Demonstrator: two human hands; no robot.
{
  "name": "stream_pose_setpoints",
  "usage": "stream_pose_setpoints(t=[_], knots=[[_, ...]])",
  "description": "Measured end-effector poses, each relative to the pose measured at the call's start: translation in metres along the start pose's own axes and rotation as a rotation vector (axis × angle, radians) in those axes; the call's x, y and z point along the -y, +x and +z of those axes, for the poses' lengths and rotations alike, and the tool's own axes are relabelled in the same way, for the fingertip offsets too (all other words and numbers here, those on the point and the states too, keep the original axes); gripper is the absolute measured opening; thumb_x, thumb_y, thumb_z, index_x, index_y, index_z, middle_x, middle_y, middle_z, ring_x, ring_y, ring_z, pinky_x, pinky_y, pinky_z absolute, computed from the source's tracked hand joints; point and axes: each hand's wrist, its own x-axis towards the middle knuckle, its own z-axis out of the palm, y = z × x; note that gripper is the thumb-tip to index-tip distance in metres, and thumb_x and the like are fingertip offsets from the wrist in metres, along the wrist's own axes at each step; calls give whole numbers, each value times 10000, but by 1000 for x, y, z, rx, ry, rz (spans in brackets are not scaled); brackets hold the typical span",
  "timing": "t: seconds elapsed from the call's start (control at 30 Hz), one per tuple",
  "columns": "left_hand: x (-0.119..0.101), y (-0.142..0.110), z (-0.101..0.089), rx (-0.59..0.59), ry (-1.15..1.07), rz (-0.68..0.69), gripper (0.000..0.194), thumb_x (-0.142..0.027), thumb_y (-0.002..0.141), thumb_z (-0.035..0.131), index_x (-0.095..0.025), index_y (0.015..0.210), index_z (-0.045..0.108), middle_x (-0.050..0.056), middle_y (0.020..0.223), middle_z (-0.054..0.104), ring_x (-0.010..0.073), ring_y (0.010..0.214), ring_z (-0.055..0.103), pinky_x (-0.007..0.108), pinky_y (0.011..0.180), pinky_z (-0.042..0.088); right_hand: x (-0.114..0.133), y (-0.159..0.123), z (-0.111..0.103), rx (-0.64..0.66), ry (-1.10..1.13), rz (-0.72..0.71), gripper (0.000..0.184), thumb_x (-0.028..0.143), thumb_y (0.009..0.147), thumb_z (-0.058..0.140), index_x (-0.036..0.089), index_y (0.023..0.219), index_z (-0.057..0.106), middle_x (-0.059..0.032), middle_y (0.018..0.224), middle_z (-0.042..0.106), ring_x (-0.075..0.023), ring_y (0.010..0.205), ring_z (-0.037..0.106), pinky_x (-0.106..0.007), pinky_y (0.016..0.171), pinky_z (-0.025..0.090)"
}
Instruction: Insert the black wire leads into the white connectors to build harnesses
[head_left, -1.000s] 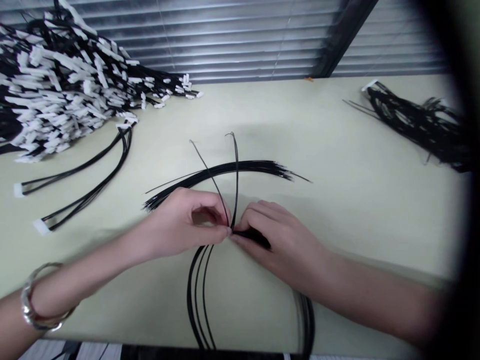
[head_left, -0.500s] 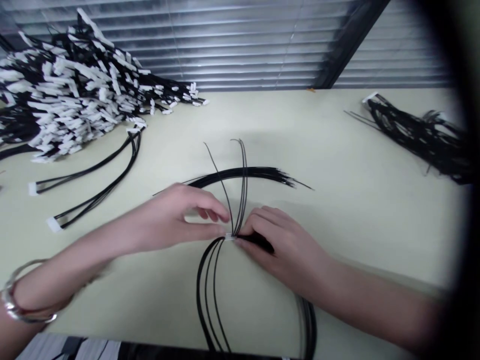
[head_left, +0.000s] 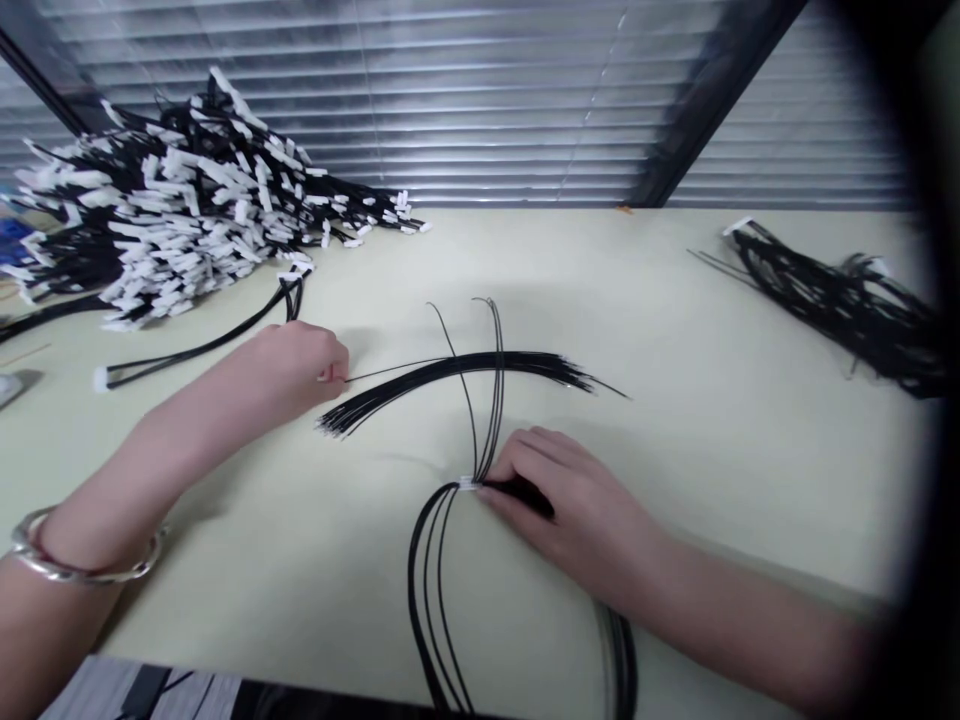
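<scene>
My right hand (head_left: 570,500) rests on the pale table (head_left: 712,420), fingers closed on a black piece (head_left: 525,493) whose tip meets a small white connector (head_left: 468,483). Several thin black wires run from that connector, some looping toward me (head_left: 429,590), some rising away (head_left: 491,400). A loose fan of cut black wires (head_left: 457,370) lies just beyond. My left hand (head_left: 296,365) is at the left end of this fan, fingertips pinched on a single thin wire (head_left: 375,374). A silver bangle (head_left: 82,560) circles my left wrist.
A large heap of black wire harnesses with white connectors (head_left: 172,210) fills the far left. Two finished harnesses (head_left: 210,340) lie in front of it. Another bundle of black wires (head_left: 840,300) lies at the far right. Closed window blinds (head_left: 450,100) stand behind the table.
My left hand has left the connector and moved left and away to the fan of loose wires, pinching one. My right hand has stayed on the connector. The view has tilted slightly.
</scene>
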Motion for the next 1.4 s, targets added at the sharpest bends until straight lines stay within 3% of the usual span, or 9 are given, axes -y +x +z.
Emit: stream_pose_setpoints(t=[0.17,0.27,0.33,0.47,0.6,0.8,1.1,1.4], knots=[[-14,-2,1,-46,26,1,168,-229,770,464,-172,616,501,31,641,545,146,555,435,291,553,264,1,1,0,3,-17,-12,82,221,851,537,194,783,501,-8,807,564,-168,803,489,-315,736,394],[-16,1,-8,-24,-58,-6,112,-247,782,481,-182,703,527,9,631,561,131,546,466,257,530,323,0,2,0,-4,-18,-18,90,229,851,538,190,778,502,-7,803,562,-164,804,486,-312,739,397],[-23,1,-14,-2,-281,-4,108,-277,815,486,-189,805,549,9,696,606,123,598,523,223,542,390,0,2,0,-12,-13,-22,93,230,849,540,191,774,502,-4,798,559,-161,799,485,-308,732,397],[-54,-5,-10,29,-1070,-45,189,-240,756,651,-193,908,548,4,780,652,108,677,589,181,592,464,0,1,0,-14,-7,-25,98,225,847,542,186,766,503,-2,786,557,-158,782,485,-308,727,397],[-86,-14,10,199,-1404,-155,319,-180,727,693,-239,1019,579,-18,831,657,105,723,621,196,651,504,0,2,-1,-5,-21,-30,89,232,847,542,178,780,516,-12,795,562,-160,785,492,-312,733,402],[-99,-18,23,213,-1382,-253,152,-213,700,724,-206,840,667,-29,829,662,75,797,596,149,732,460,-1,2,-1,-15,-32,-42,100,240,849,539,169,779,532,-25,813,572,-165,799,504,-323,759,410],[-102,-16,24,230,-1337,-173,100,-199,723,692,-185,791,620,-37,765,649,73,745,593,168,697,451,0,3,-1,-12,-50,-32,125,254,848,543,167,760,526,-18,786,562,-164,780,497,-319,734,408],[-101,-15,26,207,-1223,-117,113,-208,710,682,-164,768,596,6,773,667,122,740,623,231,703,491,0,1,-1,-11,-58,-29,116,252,846,546,169,766,529,-26,791,561,-168,790,499,-316,734,413]])
